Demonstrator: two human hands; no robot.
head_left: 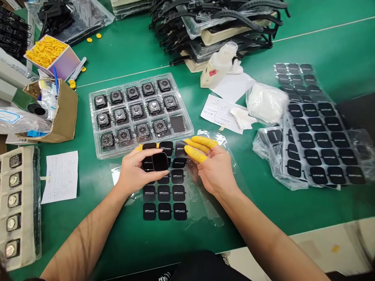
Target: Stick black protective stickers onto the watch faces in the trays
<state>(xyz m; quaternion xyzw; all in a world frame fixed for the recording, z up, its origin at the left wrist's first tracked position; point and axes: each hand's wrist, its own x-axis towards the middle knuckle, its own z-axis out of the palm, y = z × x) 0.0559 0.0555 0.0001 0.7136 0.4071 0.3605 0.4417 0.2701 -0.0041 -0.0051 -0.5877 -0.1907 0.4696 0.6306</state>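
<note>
My left hand point(133, 169) grips a black square watch body point(160, 161) between thumb and fingers, its dark glossy face turned up. Beneath it lies a clear sheet of black square film stickers point(164, 193) with white lettering. Yellow finger cots cover several fingertips of my right hand point(212, 160), which pinches a black film sticker point(181, 148) at the sheet's upper right corner. Whether that sticker is fully off the sheet cannot be made out. Just beyond my hands sits a clear plastic tray point(140, 117) of watch bodies, backs up, with one pocket at its right holding no watch.
More sticker sheets point(328, 140) lie at the right, beside a white wipe stack point(268, 101) and a dispenser bottle point(219, 64). Strapped watches in trays point(216, 31) are piled at the back. A box of yellow finger cots point(55, 56) and a cardboard box point(66, 111) stand left.
</note>
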